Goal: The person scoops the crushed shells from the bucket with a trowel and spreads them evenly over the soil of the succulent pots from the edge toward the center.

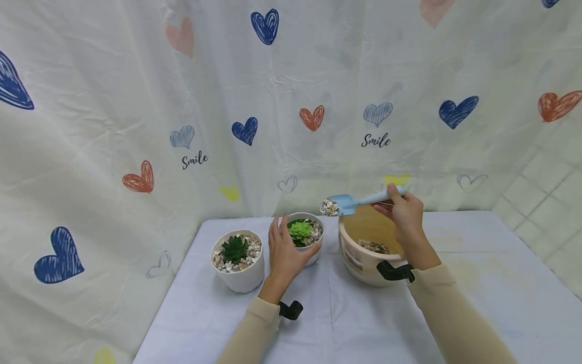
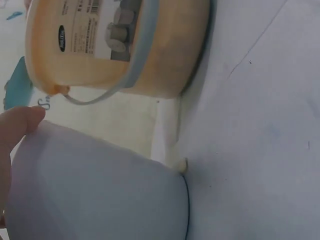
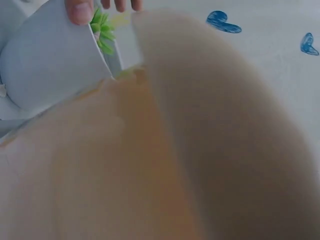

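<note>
My right hand (image 1: 404, 215) grips the handle of a light blue hand trowel (image 1: 345, 203), held level above the bucket's left rim. Small pebbles (image 1: 329, 207) lie on its blade. My left hand (image 1: 286, 253) holds a white flowerpot (image 1: 313, 260) by its rim, thumb on the near right side and fingers on the left. In that pot a bright green succulent (image 1: 301, 230) stands among pebbles. The left wrist view shows the thumb (image 2: 25, 120) on the rim. A cream bucket (image 1: 364, 270) with pebbles inside stands below the right hand, which blurs much of the right wrist view.
A second white flowerpot (image 1: 243, 280) with a dark green succulent (image 1: 234, 248) and pebbles stands left of my left hand. A white cloth covers the table (image 1: 482, 283). Behind it hangs a heart-patterned curtain (image 1: 318, 65). The bucket's handle (image 2: 142, 47) hangs down its side.
</note>
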A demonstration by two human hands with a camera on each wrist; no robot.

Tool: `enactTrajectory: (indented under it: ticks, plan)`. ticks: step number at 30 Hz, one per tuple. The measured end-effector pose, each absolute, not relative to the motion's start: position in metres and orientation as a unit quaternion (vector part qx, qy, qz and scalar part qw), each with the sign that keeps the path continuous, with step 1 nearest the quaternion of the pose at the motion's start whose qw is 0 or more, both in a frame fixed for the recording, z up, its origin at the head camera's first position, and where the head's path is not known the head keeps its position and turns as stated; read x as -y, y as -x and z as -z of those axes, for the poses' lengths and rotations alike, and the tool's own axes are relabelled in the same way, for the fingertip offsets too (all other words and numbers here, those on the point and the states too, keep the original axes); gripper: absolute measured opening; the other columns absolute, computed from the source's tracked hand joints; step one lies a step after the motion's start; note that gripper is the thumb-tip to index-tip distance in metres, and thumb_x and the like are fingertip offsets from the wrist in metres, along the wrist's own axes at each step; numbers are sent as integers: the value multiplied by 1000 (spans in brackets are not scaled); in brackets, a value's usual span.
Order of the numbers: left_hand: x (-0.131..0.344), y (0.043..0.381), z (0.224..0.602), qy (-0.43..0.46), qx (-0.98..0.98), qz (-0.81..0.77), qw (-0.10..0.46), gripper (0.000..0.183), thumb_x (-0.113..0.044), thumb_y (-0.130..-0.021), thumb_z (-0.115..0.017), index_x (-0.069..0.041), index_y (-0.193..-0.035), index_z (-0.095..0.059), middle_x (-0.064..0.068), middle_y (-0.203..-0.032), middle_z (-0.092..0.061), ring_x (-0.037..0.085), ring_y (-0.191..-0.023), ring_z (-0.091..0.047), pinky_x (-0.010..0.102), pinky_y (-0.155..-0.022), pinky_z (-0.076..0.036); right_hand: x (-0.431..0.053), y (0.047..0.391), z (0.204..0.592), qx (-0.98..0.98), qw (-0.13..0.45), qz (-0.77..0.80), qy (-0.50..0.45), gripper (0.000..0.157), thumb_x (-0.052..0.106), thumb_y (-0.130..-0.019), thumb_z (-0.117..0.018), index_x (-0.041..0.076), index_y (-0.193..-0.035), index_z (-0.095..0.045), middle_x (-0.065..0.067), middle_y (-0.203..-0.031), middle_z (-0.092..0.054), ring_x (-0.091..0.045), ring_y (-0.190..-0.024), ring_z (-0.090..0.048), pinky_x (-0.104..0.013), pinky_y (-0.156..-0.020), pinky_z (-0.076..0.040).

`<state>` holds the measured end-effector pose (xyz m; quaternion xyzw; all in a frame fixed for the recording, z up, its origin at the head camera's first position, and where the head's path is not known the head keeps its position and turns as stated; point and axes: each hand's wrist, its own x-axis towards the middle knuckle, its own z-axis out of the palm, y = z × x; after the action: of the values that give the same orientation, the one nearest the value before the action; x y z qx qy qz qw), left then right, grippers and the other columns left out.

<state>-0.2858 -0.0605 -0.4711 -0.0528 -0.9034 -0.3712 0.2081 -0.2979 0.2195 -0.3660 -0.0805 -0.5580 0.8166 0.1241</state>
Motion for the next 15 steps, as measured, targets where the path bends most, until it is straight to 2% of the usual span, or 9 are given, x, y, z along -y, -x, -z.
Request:
enactTrajectory:
  ticks: [5, 8, 12, 15]
  plan:
    - [58, 289, 483, 14, 885, 420, 202, 121, -72, -70, -81, -17, -160, -23, 14, -161, -30, 36, -144, -39, 57, -110, -44, -204, 301, 368, 583, 112, -799, 93, 37, 39, -102, -58, 5, -116, -58, 0, -83, -74, -12, -75, -76, -24, -76, -61]
    - [58, 291, 487, 9, 864, 460, 206, 124, -71, -67, -84, -17, -160, -22, 15, -159, -34, 39, -137, -48, 58, -105, -48, -198, 304, 367, 600, 111, -786, 98, 36, 38, -103, -57, 5, -116, -58, -1, -86, -72, -12, -77, -76, -24, -78, -61]
    - [60, 295, 489, 12, 832, 521, 191, 125, -63, -64, -90, -24, -160, -20, 15, -161, -33, 41, -139, -48, 60, -108, -45, -192, 306, 364, 625, 113, -767, 98, 35, 41, -103, -56, 7, -113, -59, -3, -95, -68, -11, -82, -75, -26, -84, -60]
    - [64, 299, 492, 22, 803, 572, 165, 125, -54, -64, -94, -28, -161, -18, 15, -162, -33, 37, -144, -43, 60, -112, -40, -190, 308, 361, 636, 119, -757, 94, 36, 41, -103, -56, 6, -111, -59, -4, -96, -67, -11, -82, -75, -28, -87, -60]
